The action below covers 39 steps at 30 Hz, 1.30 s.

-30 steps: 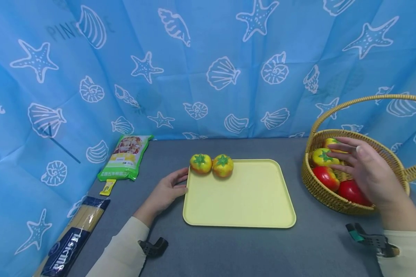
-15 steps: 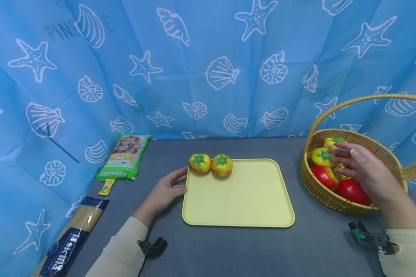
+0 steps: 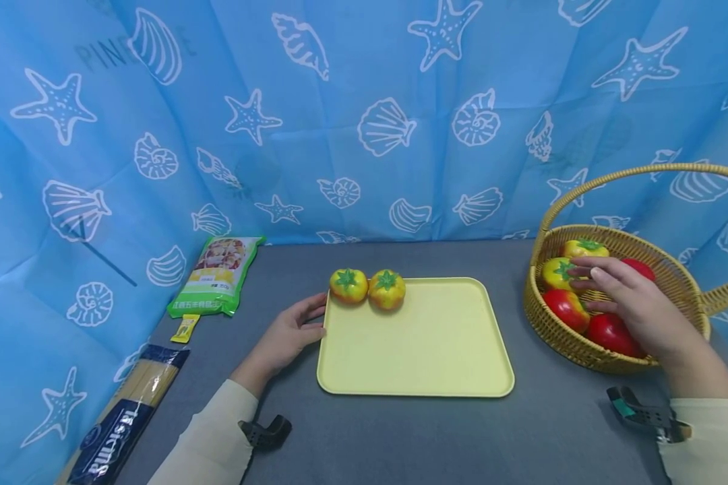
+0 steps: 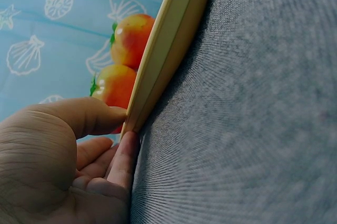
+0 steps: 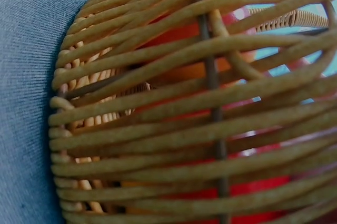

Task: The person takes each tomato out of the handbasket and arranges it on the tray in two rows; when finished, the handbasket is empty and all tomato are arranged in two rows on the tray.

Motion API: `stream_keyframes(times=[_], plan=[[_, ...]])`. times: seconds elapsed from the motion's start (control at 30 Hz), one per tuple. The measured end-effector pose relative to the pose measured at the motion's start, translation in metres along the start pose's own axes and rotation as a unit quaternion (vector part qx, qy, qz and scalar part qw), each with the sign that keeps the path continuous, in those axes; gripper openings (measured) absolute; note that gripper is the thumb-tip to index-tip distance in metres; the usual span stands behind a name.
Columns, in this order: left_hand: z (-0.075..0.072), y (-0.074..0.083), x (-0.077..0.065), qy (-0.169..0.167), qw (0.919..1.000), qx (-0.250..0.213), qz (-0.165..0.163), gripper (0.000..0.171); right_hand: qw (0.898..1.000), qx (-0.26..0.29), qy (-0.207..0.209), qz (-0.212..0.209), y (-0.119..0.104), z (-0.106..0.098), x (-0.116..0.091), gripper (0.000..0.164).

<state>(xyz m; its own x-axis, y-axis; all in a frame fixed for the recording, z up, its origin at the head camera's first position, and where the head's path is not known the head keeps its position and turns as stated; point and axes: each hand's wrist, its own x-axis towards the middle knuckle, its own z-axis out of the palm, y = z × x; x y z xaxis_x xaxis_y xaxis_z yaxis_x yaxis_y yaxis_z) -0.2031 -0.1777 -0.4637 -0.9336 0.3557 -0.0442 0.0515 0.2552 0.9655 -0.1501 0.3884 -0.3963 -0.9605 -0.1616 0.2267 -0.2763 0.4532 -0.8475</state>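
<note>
In the head view, my left hand [image 3: 288, 337] is at the left edge of a pale yellow tray [image 3: 425, 357]. The left wrist view shows its thumb and a finger pinching the tray's rim [image 4: 158, 61]. Two yellow-orange persimmons [image 3: 348, 286] with green tops sit side by side in the tray's far left corner. Over the wicker basket [image 3: 558, 343] is my right hand [image 3: 640, 303], fingers extended and somewhat spread, fingertips by a yellow persimmon [image 3: 556, 273]. No held thing shows. Another persimmon [image 3: 584, 248] and red apples [image 3: 565, 310] lie inside, partly hidden. Only basket weave [image 5: 210, 113] fills most of the right wrist view.
The basket's tall handle [image 3: 631, 176] arches over its far side. At the left lie a green food bag [image 3: 218, 276], a small yellow packet [image 3: 185, 329] and a pack of spaghetti [image 3: 127, 417]. A blue shell-print curtain [image 3: 340, 121] borders the grey table [image 3: 400, 438].
My right hand has moved slightly left and lower over the basket, its fingers nearer the yellow persimmon; a red apple behind it now shows more. My left hand stays at the tray.
</note>
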Motion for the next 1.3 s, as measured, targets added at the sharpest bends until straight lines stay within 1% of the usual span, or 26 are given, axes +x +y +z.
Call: stream_keyframes(times=[0.2, 0.33, 0.47, 0.6, 0.7, 0.8, 1.0, 1.17, 1.3], plan=[[0.000, 0.001, 0.000, 0.001, 1.0000, 0.003, -0.004, 0.072, 0.999, -0.034, -0.006, 0.024, -0.002, 0.001, -0.001, 0.038], [0.000, 0.001, 0.000, 0.000, 1.0000, 0.001, -0.003, 0.072, 0.996, -0.072, -0.015, 0.044, -0.004, 0.003, -0.001, 0.047], [0.000, 0.001, 0.000, 0.000, 1.0000, 0.001, -0.002, 0.072, 0.990, -0.121, -0.037, 0.057, -0.006, 0.006, 0.002, 0.061], [0.000, 0.001, 0.001, 0.002, 1.0000, 0.004, 0.000, 0.071, 0.985, -0.149, -0.063, 0.056, -0.006, 0.010, 0.004, 0.066], [0.000, 0.000, 0.001, 0.002, 1.0000, 0.004, 0.000, 0.071, 0.983, -0.155, -0.082, 0.055, -0.005, 0.012, 0.005, 0.068], [0.000, 0.000, 0.001, 0.000, 1.0000, 0.003, 0.001, 0.071, 0.981, -0.159, -0.093, 0.060, -0.004, 0.013, 0.006, 0.071], [0.000, 0.000, 0.000, -0.002, 1.0000, 0.004, -0.001, 0.072, 0.978, -0.176, -0.091, 0.064, -0.005, 0.015, 0.007, 0.075], [-0.001, 0.000, -0.001, -0.003, 1.0000, 0.004, -0.002, 0.071, 0.977, -0.187, -0.086, 0.056, -0.005, 0.016, 0.007, 0.072], [-0.001, -0.001, -0.001, -0.004, 1.0000, 0.004, -0.004, 0.072, 0.976, -0.188, -0.096, 0.056, -0.003, 0.014, 0.006, 0.075]])
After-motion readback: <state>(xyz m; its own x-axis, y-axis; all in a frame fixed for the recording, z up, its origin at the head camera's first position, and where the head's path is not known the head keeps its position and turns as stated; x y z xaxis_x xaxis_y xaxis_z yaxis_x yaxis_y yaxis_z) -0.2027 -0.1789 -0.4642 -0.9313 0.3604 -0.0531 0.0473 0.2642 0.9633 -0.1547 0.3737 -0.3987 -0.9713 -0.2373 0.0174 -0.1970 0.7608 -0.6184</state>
